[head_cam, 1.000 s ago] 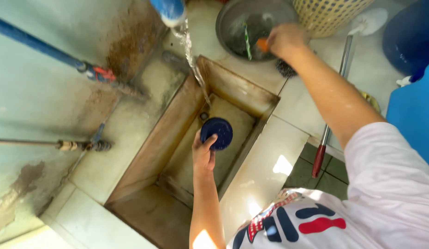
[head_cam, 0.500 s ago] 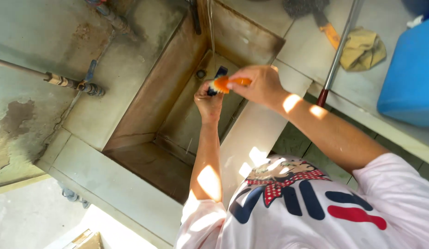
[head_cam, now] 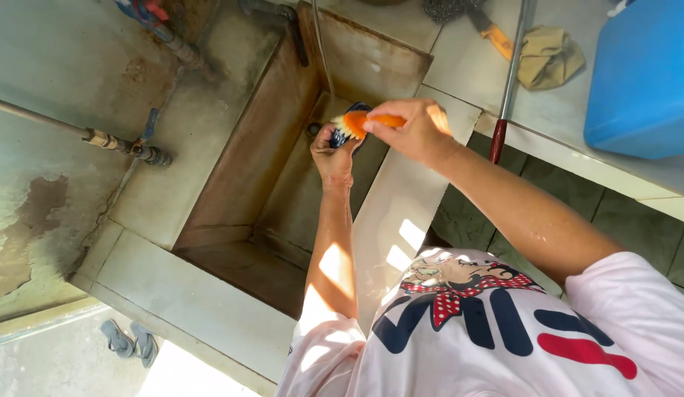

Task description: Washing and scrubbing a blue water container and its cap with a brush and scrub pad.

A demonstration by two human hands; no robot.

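My left hand [head_cam: 332, 154] reaches into the tiled sink basin [head_cam: 232, 198] and grips a small dark blue round lid [head_cam: 351, 134], mostly hidden behind the fingers. My right hand [head_cam: 414, 130] holds an orange-handled brush [head_cam: 360, 121] whose pale bristles press against the lid. A thin stream of water [head_cam: 321, 51] falls from above onto the spot near the lid. Both forearms are wet.
Pipes with valves [head_cam: 129, 145] run along the stained wall at left. On the tiled counter lie a blue plastic container [head_cam: 640, 81], a crumpled tan cloth [head_cam: 548, 55], a scouring pad with an orange handle [head_cam: 460, 15] and a long metal pole [head_cam: 507, 81]. Sandals [head_cam: 129, 342] lie on the floor.
My right hand fetched the orange brush from the counter and brought it down to the lid in my left hand. The view has shifted nearer to the basin.
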